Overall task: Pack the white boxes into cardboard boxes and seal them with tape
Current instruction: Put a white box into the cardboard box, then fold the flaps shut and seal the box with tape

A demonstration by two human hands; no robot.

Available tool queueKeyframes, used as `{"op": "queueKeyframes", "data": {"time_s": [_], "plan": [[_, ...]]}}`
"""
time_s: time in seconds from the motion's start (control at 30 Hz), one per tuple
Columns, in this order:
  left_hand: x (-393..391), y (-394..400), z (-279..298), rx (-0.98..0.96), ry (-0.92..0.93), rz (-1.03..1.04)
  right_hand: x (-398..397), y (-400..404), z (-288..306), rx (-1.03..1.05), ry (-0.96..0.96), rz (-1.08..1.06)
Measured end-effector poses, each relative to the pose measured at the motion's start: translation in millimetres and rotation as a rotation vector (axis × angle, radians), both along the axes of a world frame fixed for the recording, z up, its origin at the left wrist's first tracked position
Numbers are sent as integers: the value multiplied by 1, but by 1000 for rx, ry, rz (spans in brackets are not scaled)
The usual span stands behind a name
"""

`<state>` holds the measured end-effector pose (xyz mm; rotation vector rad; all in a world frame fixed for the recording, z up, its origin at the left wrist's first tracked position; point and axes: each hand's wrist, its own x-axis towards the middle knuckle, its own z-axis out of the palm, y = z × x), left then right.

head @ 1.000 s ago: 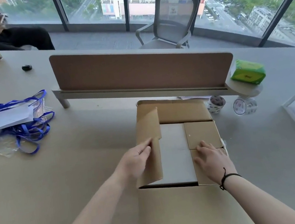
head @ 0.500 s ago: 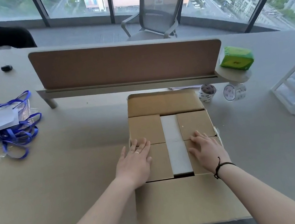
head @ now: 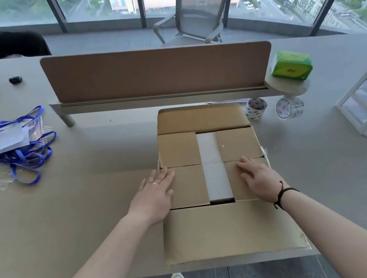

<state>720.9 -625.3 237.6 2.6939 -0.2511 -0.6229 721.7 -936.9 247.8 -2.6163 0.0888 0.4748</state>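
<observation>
Cardboard box (head: pixel 208 149): sat on the grey table (head: pixel 91 202), just in front of the brown divider (head: pixel 157 75).
Side flaps: both folded down flat, a white box (head: pixel 214 170) showing in the gap between them.
Left hand (head: pixel 155 194): fingers straight, pressed flat on the left flap.
Right hand (head: pixel 259 174): fingers spread flat on the right flap.
Tape: 2 rolls (head: pixel 255 107) stood beside the box's far right corner.

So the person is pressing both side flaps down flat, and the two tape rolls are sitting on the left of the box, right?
Not quite. The head view shows both tape rolls on the right of the cardboard box, not the left. The left hand and right hand do press the side flaps flat.
</observation>
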Motion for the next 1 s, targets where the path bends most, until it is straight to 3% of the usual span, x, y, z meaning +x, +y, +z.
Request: {"op": "queueKeyframes", "data": {"time_s": [0.17,0.33,0.6,0.73,0.87,1.0], "plan": [[-21,17,0,-136,-3,45,-34,-40,8,91,-111,-65],[-40,24,-1,-296,-20,151,-56,-70,7,132,-88,-34],[-54,28,8,-260,-45,197,-57,-92,9,142,30,45],[-53,28,9,-285,-66,229,-59,-104,7,258,71,67],[-54,28,6,-501,7,358,-55,-108,6,561,87,-75],[-48,15,6,-667,4,583,-46,-95,2,647,-38,-325]]}}
